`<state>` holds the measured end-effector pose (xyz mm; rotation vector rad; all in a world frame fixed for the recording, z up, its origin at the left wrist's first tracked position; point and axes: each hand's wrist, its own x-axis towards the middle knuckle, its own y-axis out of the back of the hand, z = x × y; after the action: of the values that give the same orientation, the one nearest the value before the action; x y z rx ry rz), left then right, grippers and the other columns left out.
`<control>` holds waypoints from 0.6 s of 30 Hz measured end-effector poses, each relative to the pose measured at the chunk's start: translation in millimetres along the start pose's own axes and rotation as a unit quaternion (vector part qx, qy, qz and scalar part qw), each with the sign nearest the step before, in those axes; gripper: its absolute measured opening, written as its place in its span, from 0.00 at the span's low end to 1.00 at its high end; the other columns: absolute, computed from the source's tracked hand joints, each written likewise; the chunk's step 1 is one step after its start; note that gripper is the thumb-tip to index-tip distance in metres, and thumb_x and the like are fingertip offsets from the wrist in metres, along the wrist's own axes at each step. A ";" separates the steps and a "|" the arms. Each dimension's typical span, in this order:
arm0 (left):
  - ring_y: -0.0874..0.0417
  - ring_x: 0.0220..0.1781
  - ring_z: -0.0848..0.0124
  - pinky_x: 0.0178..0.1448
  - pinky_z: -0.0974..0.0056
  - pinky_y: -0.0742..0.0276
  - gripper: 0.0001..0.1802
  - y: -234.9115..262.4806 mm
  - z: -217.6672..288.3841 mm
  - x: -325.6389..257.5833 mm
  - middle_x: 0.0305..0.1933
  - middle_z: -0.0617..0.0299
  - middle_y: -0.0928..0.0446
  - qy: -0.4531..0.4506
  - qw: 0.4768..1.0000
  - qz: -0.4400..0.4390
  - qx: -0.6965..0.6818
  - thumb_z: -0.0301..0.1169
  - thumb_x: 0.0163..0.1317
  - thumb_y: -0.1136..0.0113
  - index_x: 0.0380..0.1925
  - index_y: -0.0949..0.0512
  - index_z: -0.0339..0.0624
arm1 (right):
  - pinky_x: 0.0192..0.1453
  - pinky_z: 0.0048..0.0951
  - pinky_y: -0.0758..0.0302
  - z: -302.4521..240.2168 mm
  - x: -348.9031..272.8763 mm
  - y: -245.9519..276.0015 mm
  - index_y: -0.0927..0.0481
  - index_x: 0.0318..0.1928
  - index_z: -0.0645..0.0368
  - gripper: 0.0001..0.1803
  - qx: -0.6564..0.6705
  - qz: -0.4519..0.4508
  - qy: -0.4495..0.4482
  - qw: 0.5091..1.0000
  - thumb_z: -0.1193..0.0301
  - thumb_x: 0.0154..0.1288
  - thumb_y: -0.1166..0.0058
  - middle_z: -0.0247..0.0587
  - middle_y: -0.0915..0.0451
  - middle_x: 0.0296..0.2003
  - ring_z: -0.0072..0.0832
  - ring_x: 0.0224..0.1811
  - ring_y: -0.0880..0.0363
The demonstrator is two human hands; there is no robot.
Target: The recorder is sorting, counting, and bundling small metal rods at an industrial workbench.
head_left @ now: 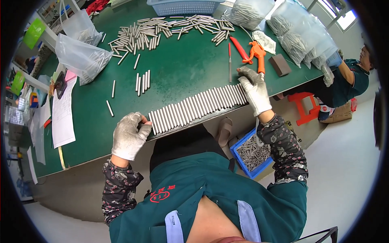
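Left hand: gloved left hand (129, 135) at the near-left end of the rod row (198, 106), fingers curled, fingertips touching the first rods; nothing enclosed in the palm as far as the view shows.
Right hand: gloved right hand (254, 90) at the far-right end of the same row, fingers bent and pressed on the last rods; the glove hides whether a rod is pinched, so I cannot tell.
Rod row: metal rods laid side by side in one band along the near edge of the table (182, 69), running between the two hands, touching each other.
Loose rods: a heap (162, 28) at the far side of the table, well apart from the row; a small group (142, 82) and a few singles lie between heap and row.
Tools: orange pliers (256, 52) and a thin file (229, 62) just beyond the right hand.
Block: brown block (279, 65) beside the pliers.
Bags: clear bags (83, 56) at left, more with rods (300, 32) at far right.
Bin: blue bin (253, 154) of rods below the table edge, under the right forearm.
Basket: blue basket (182, 6) at the far edge.
Papers: sheets (63, 113) at the left end.
Other person: seated at far right (352, 77).
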<state>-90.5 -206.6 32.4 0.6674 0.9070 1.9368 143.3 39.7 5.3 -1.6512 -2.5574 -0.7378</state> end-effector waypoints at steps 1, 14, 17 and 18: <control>0.24 0.28 0.60 0.33 0.61 0.28 0.08 -0.3 0.2 -0.1 0.25 0.56 0.25 -0.003 1.000 0.000 -0.001 0.31 0.49 0.40 0.24 0.26 0.38 | 0.52 0.24 0.30 -0.7 -0.9 1.6 0.25 0.46 0.63 0.14 -0.001 0.003 0.000 1.000 0.76 0.59 0.52 0.41 0.21 0.43 0.27 0.46 0.23; 0.24 0.27 0.61 0.33 0.61 0.29 0.08 -1.3 4.0 2.4 0.24 0.56 0.26 0.004 1.000 -0.004 0.013 0.31 0.48 0.39 0.23 0.26 0.39 | 0.54 0.25 0.31 5.5 -0.7 4.5 0.25 0.47 0.65 0.14 0.020 -0.027 -0.006 0.999 0.76 0.60 0.52 0.41 0.23 0.45 0.27 0.48 0.24; 0.24 0.28 0.60 0.33 0.61 0.29 0.08 -2.2 2.9 1.7 0.24 0.56 0.26 0.005 1.000 -0.001 0.009 0.31 0.48 0.39 0.23 0.26 0.39 | 0.54 0.25 0.31 6.3 -1.2 2.0 0.24 0.46 0.64 0.13 0.008 -0.025 0.010 1.000 0.76 0.59 0.52 0.42 0.23 0.44 0.28 0.47 0.24; 0.24 0.28 0.61 0.33 0.61 0.29 0.08 -2.9 2.2 1.4 0.24 0.56 0.26 0.005 1.000 0.001 0.006 0.31 0.49 0.39 0.22 0.26 0.39 | 0.53 0.25 0.30 6.5 -1.5 1.2 0.24 0.45 0.63 0.13 -0.005 -0.023 0.024 0.999 0.76 0.59 0.51 0.42 0.23 0.44 0.28 0.47 0.24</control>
<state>-88.1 -203.6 31.5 0.6670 0.9261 1.9398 146.5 41.4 -0.4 -1.5628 -2.5715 -0.7838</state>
